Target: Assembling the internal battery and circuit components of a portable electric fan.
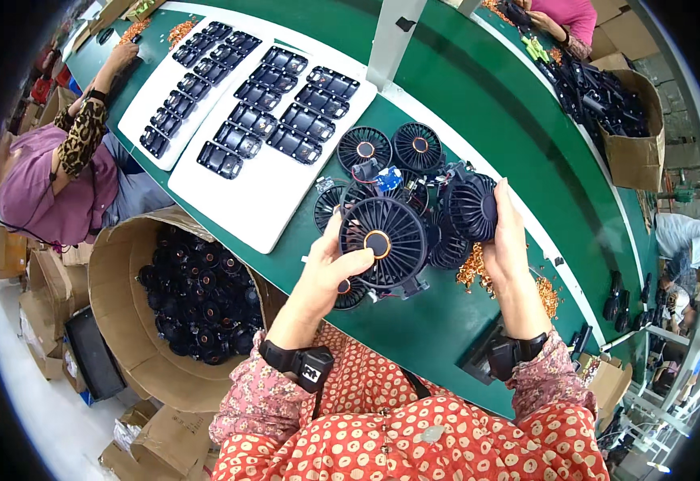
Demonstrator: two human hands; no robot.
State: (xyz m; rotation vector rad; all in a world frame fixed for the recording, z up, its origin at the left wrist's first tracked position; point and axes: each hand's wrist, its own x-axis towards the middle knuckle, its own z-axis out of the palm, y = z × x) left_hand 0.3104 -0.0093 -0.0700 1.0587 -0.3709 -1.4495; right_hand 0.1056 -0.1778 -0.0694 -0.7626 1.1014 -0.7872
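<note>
My left hand (pixel 327 272) grips a round black fan assembly (pixel 386 240) with an orange centre, held face up over the green table (pixel 438 321). My right hand (pixel 508 240) closes on a second black fan unit (pixel 470 207) just to the right of it. Under and behind both hands lies a cluster of more black fans (pixel 390 148), some with wires and a small blue part. A scatter of small copper-coloured parts (pixel 472 271) lies on the table beside my right hand.
Two white trays (pixel 254 216) carry several black rectangular parts at the upper left. A round cardboard bin (pixel 117 313) full of black fan parts stands left of me. A person in purple works at the far left; another sits at top right by a box of black parts (pixel 634 152).
</note>
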